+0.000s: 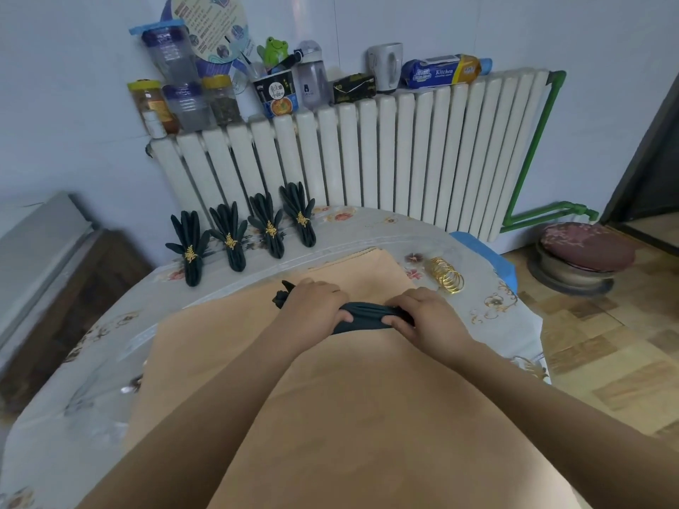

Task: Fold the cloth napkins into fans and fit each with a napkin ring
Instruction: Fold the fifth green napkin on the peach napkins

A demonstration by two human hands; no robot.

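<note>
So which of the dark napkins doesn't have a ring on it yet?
The napkin both hands hold on the tan mat; the four by the radiator already wear gold rings.

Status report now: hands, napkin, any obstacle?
Left hand and right hand both grip the pleated napkin. No ring on it yet. Rings beside, nothing blocking.

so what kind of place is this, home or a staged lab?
Most likely a lived-in home room. A white radiator serves as a shelf for food jars and a mug, and the work happens on a table covered with a floral cloth.
</note>
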